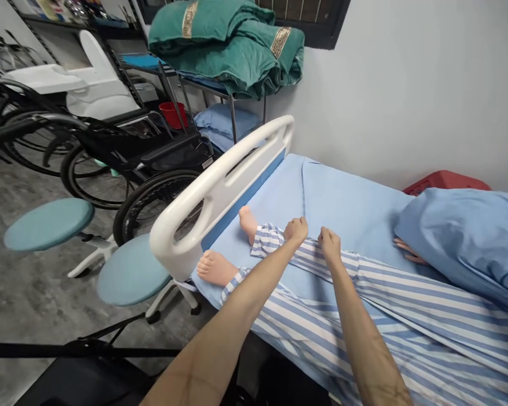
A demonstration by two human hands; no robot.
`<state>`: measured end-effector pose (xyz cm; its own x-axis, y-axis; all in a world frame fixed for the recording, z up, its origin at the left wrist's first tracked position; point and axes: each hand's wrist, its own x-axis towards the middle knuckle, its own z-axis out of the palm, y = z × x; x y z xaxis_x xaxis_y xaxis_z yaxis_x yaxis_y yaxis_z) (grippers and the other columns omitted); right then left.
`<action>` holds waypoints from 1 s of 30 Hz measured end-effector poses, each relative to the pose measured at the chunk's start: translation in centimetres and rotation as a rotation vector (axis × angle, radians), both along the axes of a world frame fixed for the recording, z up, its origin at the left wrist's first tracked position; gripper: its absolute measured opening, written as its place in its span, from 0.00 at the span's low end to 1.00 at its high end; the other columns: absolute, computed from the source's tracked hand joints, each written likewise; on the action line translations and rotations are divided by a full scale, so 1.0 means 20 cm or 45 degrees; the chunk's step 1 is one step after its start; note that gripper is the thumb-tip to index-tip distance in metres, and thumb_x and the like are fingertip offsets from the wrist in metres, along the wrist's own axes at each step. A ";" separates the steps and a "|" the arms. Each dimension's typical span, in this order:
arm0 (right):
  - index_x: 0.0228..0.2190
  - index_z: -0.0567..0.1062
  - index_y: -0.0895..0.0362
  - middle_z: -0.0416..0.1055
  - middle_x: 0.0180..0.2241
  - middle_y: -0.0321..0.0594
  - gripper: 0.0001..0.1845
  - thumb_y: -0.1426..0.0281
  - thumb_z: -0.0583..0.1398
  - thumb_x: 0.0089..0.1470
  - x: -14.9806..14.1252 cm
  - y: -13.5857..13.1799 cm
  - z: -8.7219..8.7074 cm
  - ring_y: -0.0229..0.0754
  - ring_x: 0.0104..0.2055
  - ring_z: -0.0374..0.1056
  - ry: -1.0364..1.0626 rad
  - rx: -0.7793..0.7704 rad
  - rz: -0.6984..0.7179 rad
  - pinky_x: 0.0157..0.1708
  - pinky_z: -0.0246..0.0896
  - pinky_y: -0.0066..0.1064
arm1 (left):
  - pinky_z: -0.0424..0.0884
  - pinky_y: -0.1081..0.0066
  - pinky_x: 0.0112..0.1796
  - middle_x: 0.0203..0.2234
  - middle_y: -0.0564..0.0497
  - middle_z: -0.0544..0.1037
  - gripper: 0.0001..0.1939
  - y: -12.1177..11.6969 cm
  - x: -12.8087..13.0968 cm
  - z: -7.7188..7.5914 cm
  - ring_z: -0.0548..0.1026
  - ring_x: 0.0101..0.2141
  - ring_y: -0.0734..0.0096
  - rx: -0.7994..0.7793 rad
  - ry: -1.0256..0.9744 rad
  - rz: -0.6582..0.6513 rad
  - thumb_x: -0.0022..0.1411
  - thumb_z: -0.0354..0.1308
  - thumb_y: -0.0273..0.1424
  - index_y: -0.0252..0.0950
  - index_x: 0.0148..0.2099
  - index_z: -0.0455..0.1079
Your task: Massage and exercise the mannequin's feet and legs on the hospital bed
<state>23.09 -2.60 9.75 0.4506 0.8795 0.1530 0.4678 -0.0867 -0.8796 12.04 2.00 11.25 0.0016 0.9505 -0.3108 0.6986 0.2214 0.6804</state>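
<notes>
A figure in blue-and-white striped trousers point(389, 282) lies on the bed; its smooth feet point(217, 268) look like those of a mannequin. Over the lower part of the far trouser leg, my left hand point(296, 229) is closed in a fist. Beside it, a short way toward the knee, my right hand point(330, 244) is closed too, close above the same leg. Whether either fist pinches any cloth is hidden by the fingers. A light blue quilt point(469, 237) covers the figure's upper part, and the figure's hand point(410, 251) shows from under its edge.
A white footboard point(220, 169) closes the bed's end above the light blue sheet point(342, 186). Beyond it stand a black wheelchair point(139, 152) and two round stools point(131, 273). Folded green quilts point(232, 48) lie on a rack by the wall. A red object point(446, 180) sits behind the quilt.
</notes>
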 end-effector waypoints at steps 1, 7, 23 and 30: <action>0.16 0.59 0.52 0.56 0.14 0.31 0.28 0.47 0.49 0.58 0.04 -0.01 0.01 0.36 0.20 0.53 0.048 0.021 -0.016 0.24 0.51 0.29 | 0.67 0.64 0.46 0.46 0.35 0.79 0.27 -0.02 0.02 -0.02 0.77 0.48 0.55 0.015 0.003 -0.012 0.71 0.38 0.37 0.32 0.51 0.77; 0.16 0.60 0.52 0.58 0.15 0.32 0.32 0.41 0.48 0.56 0.21 -0.09 0.03 0.36 0.22 0.55 -0.091 0.018 -0.086 0.25 0.51 0.30 | 0.66 0.68 0.41 0.37 0.41 0.82 0.26 -0.10 0.17 -0.02 0.77 0.41 0.61 0.211 -0.120 -0.054 0.72 0.39 0.37 0.38 0.38 0.79; 0.20 0.62 0.51 0.62 0.17 0.36 0.35 0.38 0.39 0.59 0.76 -0.47 0.10 0.40 0.23 0.58 -0.408 0.019 -0.108 0.28 0.53 0.34 | 0.61 0.72 0.32 0.24 0.49 0.76 0.21 -0.35 0.75 0.02 0.70 0.29 0.70 0.219 -0.483 -0.320 0.67 0.46 0.36 0.36 0.26 0.73; 0.20 0.63 0.53 0.62 0.16 0.35 0.35 0.38 0.42 0.58 1.01 -0.63 0.13 0.39 0.21 0.58 -0.310 0.013 -0.305 0.27 0.53 0.32 | 0.57 0.74 0.30 0.21 0.53 0.73 0.20 -0.52 0.98 0.06 0.66 0.26 0.74 0.264 -0.436 -0.290 0.66 0.47 0.35 0.36 0.26 0.73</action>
<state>43.24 -15.26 12.29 0.5933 0.7511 0.2897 0.6317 -0.2114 -0.7458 31.70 -8.36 12.40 0.2868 0.9562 -0.0593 0.4407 -0.0768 0.8944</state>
